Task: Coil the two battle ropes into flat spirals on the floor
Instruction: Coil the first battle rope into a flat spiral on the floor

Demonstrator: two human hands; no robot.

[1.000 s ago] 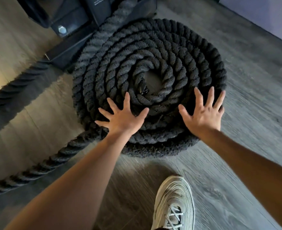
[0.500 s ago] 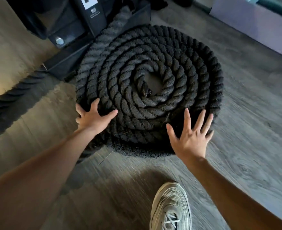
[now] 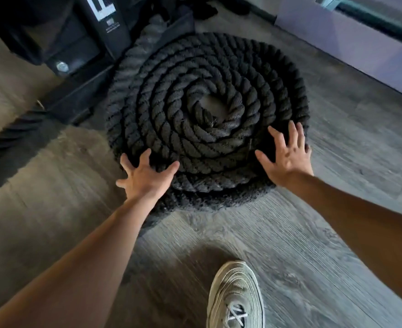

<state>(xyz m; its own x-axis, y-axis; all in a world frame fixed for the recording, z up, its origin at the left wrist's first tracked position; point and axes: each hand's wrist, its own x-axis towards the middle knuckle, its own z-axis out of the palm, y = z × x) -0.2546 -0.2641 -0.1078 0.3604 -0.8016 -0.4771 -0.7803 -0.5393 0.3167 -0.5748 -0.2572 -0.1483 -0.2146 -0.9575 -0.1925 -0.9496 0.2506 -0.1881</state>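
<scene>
Rope coil [image 3: 162, 102] flat on floor [image 3: 289, 245]; left grip [image 3: 145, 177] and right grip [image 3: 287, 155] spread wide, pressing on its near edge.

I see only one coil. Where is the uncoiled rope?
Head view, far left: the uncoiled rope runs from the black rack base off the left edge, left of the coil.

The person is wearing a pale grey-white sneaker [image 3: 235, 294] at the lower centre of the frame, its upper running in rippled, ribbed bands and its white laces crossing near the bottom edge. The left hand [image 3: 145, 179] and right hand [image 3: 287, 157] are showing bare, as are both forearms, which are filling the lower left and right of the frame.
</scene>
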